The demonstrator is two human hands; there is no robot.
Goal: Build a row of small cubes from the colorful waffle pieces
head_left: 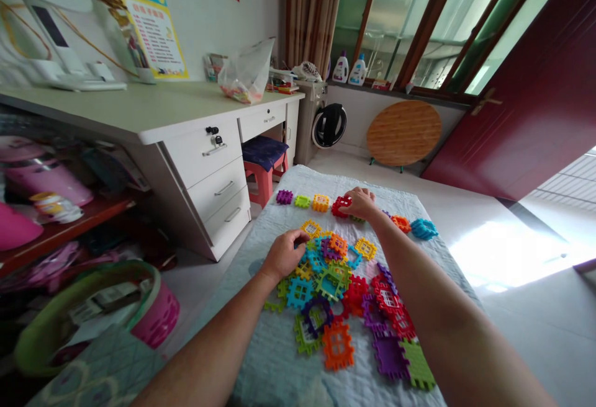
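Observation:
My right hand [361, 202] reaches to the far row and grips a red block of interlocking plastic tiles [341, 206], thumb on its near side. A green piece is partly hidden under that hand. Left of it in the row are an orange-yellow block [321, 202], a lime block [302, 201] and a purple block [284, 196]. To the right sit an orange block [401, 224] and a blue block [423, 229]. My left hand [286, 253] is curled at the left edge of a loose pile of tiles [333, 280]; whatever its fingers hold is hidden.
A pale quilted cloth [251, 332] lies under the blocks. On the left stand a white desk [205, 165], a pink stool [263, 177] and a pink-green bin [156, 314]. A washing machine [310, 121] and a round wooden tabletop [404, 133] are beyond.

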